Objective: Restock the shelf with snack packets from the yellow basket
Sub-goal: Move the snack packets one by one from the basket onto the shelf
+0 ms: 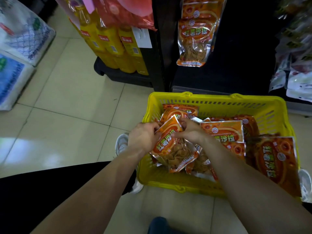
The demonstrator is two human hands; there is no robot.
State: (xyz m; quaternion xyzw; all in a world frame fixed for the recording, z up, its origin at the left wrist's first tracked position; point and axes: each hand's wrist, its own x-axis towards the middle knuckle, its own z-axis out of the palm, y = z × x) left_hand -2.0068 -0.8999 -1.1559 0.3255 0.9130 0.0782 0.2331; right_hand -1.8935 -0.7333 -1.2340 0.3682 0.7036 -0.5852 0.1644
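Both hands over the yellow basket (214,100) on the floor. Left hand (143,137) curled, pinching the left edge of an orange snack packet (170,146); right hand (190,130) pinching its top right corner, the packet lifted slightly above the pile. Probably light, crinkly and slippery film, with brittle chips inside: best held by the sealed top edge, not squeezed at the belly. Inside the basket, many more packets (222,130), lying flat and overlapping. Above, on the dark shelf (244,48), matching packets hanging (195,39).
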